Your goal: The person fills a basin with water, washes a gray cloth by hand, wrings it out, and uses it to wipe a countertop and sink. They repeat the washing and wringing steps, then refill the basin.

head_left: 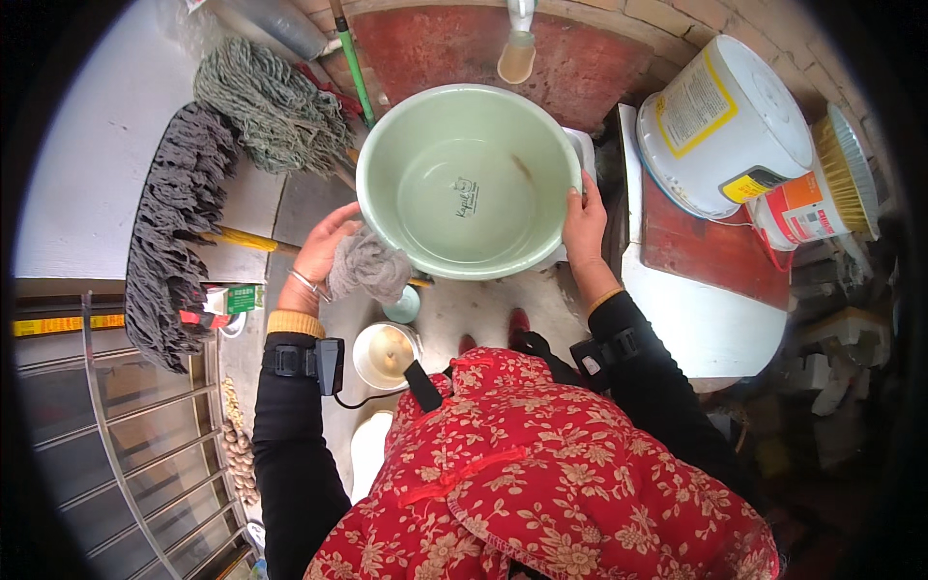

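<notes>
A pale green plastic basin [411, 179] hangs in front of me, tilted a little so its inside shows. Dark printing and a brownish smudge mark its bottom. My right hand [585, 227] is closed on the right rim, thumb on top. On the left side my left hand [324, 249] is at the rim with a crumpled grey rag [370, 268] in its grip. The rag bunches against the basin's outer wall and hides part of the left fingers.
Two mops, a dark grey one [179, 222] and a grey-green one [275, 106], stand at left. Below lies a small white bucket [416, 340] with cloudy liquid. A tap [519, 19] is at the back. A large white bucket [710, 126] stands on a reddish board [706, 256].
</notes>
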A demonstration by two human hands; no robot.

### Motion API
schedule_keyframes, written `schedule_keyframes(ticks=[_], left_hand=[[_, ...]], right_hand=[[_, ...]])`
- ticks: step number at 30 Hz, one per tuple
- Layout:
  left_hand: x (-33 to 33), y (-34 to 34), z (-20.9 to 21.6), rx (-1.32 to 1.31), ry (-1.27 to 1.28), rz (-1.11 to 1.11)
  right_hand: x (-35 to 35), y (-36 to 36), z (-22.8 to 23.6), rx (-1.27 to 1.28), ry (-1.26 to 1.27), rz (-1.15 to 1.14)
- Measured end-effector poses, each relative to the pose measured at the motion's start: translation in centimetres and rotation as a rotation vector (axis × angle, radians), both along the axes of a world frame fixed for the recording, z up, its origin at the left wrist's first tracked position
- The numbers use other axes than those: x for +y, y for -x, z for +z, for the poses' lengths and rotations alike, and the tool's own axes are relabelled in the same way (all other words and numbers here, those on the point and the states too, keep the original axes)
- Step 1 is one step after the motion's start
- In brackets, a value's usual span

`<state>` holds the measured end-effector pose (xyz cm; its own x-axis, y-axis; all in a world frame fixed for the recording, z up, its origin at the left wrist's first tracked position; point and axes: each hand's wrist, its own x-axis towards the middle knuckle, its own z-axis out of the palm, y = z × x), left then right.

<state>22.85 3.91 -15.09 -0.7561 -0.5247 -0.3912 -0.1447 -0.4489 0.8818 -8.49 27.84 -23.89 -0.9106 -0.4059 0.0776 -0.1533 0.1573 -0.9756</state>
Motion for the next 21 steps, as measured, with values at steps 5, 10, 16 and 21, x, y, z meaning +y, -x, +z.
schedule_keyframes(ticks=[5, 10, 16, 21], left_hand=[[-0.2, -1.0, -5.8, -0.079, 0.036, -0.021], [-1.6, -2.8, -4.6, -0.017, -0.031, -0.038], [-3.2, -2.2, 0.6, 0.286, -0.412, 0.509], [1.7, 5.1, 0.0, 0.007, 0.226, 0.405]], right_hand=[[1.5, -1.1, -0.8, 0.090, -0.093, -0.024], [2.2, -1.8, -1.1, 0.101, -0.204, -0.045], [2.0, -1.8, -0.7, 0.103, -0.213, -0.061], [2.2, -1.6, -1.0, 0.131, -0.237, -0.049]])
